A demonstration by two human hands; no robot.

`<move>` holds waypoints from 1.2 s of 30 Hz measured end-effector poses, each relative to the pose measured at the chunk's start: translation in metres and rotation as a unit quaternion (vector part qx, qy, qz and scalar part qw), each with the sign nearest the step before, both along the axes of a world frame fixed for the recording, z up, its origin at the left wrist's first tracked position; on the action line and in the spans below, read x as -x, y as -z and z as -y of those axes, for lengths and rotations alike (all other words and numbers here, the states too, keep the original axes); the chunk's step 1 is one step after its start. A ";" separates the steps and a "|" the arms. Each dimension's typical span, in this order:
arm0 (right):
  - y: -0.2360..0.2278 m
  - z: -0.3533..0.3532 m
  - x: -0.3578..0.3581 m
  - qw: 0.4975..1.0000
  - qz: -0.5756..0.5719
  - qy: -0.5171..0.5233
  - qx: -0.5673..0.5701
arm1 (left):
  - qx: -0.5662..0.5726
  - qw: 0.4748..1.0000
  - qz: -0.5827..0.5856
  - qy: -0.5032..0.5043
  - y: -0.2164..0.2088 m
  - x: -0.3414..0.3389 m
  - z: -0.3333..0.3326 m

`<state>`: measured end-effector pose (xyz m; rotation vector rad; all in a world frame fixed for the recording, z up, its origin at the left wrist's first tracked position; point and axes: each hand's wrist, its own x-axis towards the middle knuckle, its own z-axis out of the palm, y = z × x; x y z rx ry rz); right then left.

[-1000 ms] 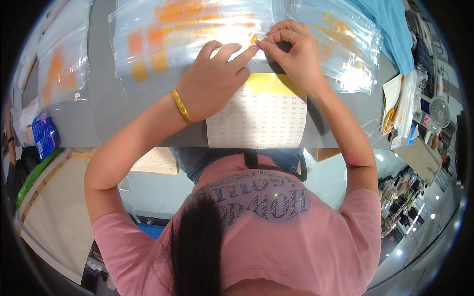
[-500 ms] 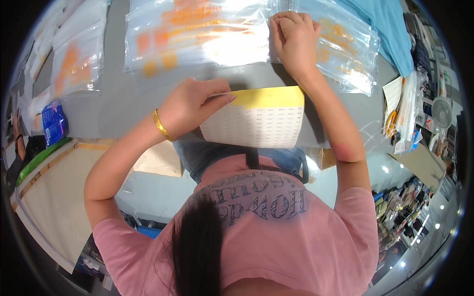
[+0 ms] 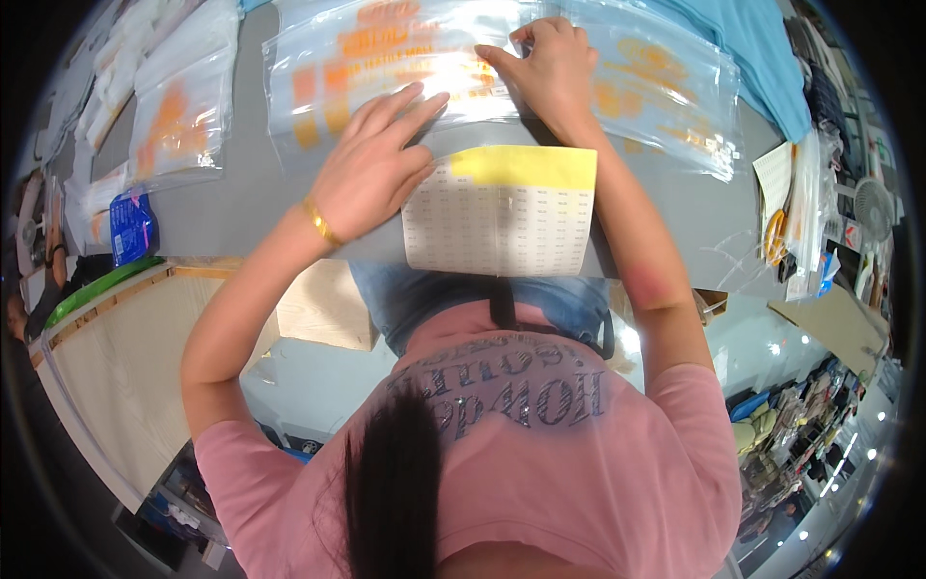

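On the grey table (image 3: 246,207), a hand can pass along the strip between the left plastic bags (image 3: 174,125) and the middle plastic bags (image 3: 323,92), and also at right, between the right forearm (image 3: 632,212) and the narrow paper (image 3: 774,174). In the middle the way is blocked: the left hand (image 3: 371,172) and the right hand (image 3: 555,72) reach over the middle plastic bags, and the yellow-topped sheet (image 3: 497,222) takes most of the space between the arms.

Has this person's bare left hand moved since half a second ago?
Yes: the bare left hand moved forward. Its fingertips were short of the middle clear, orange-printed plastic bag; now they reach over its near edge.
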<state>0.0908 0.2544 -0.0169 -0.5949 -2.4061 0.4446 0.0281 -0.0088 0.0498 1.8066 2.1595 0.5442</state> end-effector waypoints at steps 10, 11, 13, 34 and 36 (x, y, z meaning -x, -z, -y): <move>-0.013 0.019 -0.009 0.982 0.010 -0.028 -0.185 | -0.085 0.994 0.057 0.035 0.017 0.012 0.001; -0.015 0.022 -0.010 0.967 0.010 -0.010 -0.255 | -0.052 0.993 0.103 0.021 0.011 0.010 0.002; -0.021 0.024 -0.012 0.974 -0.024 -0.011 -0.227 | 0.031 0.982 0.189 -0.007 -0.004 0.008 0.006; -0.121 -0.058 -0.121 0.983 -0.049 -0.177 -0.008 | 0.164 0.711 0.678 -0.089 -0.023 0.012 -0.011; -0.105 0.012 -0.126 0.975 0.003 -0.218 0.049 | 0.166 0.711 0.678 -0.083 -0.030 0.008 -0.016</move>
